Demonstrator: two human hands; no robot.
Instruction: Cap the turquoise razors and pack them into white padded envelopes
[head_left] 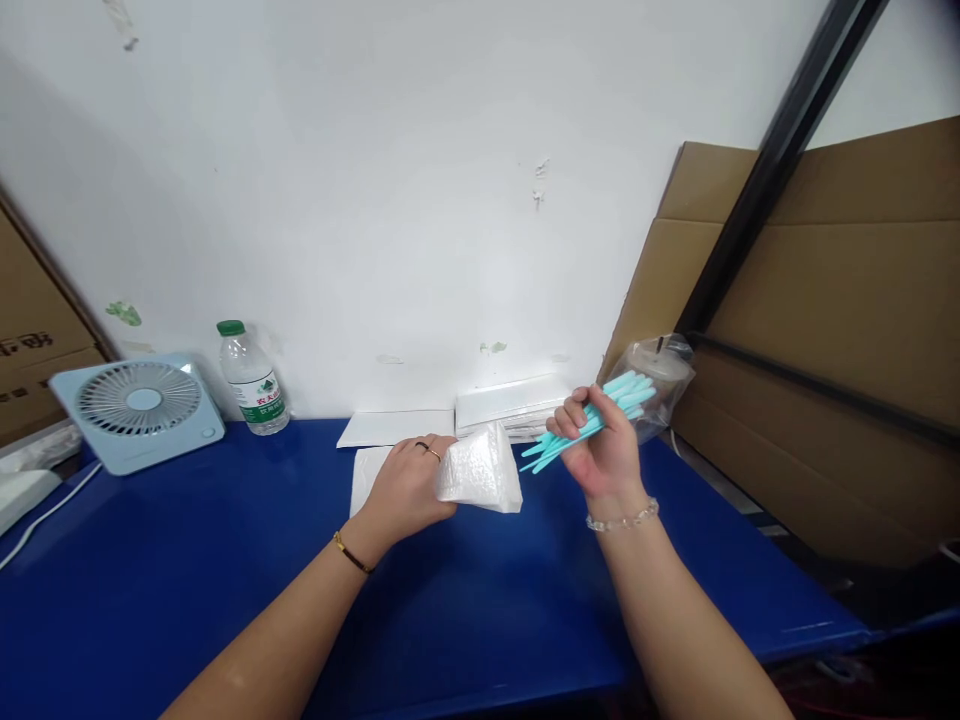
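My left hand [411, 487] is closed around one end of a white bubble-wrap pouch [481, 470], held above the blue table. The pouch's other end points right, toward a bundle of thin turquoise plastic sticks [626, 398]. Those sticks are gripped in my right hand [598, 440], fingers wrapped round their middle, narrow tips slanting down to the left. A small gap separates the tips from the pouch. Whether anything is inside the pouch I cannot tell. Behind my left hand lies a flat white sheet or pouch [366, 475], partly hidden.
Against the wall lie a stack of white flat packs [510, 402] and another white piece [397, 428]. A light-blue fan [142, 402] and a water bottle [255, 385] stand at left. At right are a clear plastic bag [664, 365] and large cardboard [840, 350].
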